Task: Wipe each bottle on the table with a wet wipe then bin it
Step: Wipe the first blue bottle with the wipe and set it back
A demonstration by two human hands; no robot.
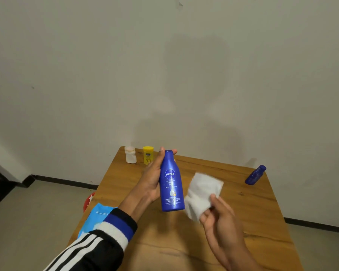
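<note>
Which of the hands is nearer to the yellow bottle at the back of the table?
Left. The left hand holds the big blue bottle just beside the yellow bottle; the right hand, pinching the wipe, is farther right and closer to the camera.

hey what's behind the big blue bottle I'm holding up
Behind the big blue bottle, the left hand grips it from the back, fingertips showing past the neck. Beyond is the wooden table. The bottle hides the palm and part of the tabletop.

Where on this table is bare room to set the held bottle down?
Bare wood lies between the small dark blue bottle at the right edge and the white wet wipe. The far left corner is crowded by the white bottle and yellow bottle.
</note>
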